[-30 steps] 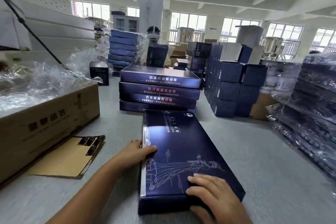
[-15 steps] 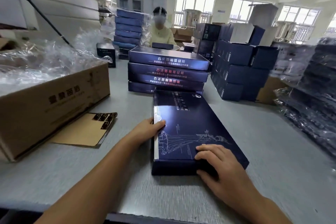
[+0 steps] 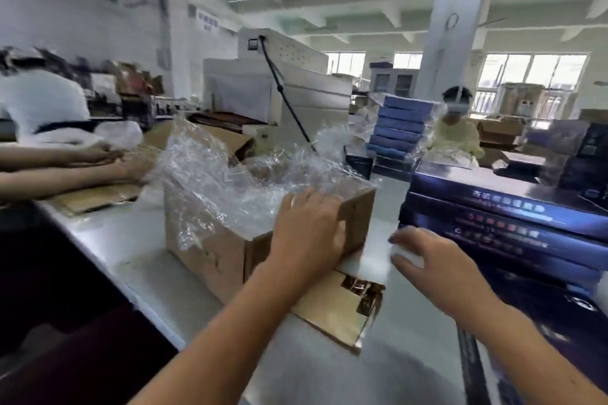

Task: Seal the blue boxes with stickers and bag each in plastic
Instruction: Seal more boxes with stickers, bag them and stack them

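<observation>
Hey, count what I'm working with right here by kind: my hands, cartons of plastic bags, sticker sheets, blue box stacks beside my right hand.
Hands: 2, left hand, right hand
Carton of plastic bags: 1
Sticker sheet: 1
Blue box stack: 1
Total: 5

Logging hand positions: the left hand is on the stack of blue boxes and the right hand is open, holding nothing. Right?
Not quite. The head view shows the left hand on the cardboard carton of clear plastic bags, not the stack of blue boxes. The right hand is open, holding nothing.
</observation>
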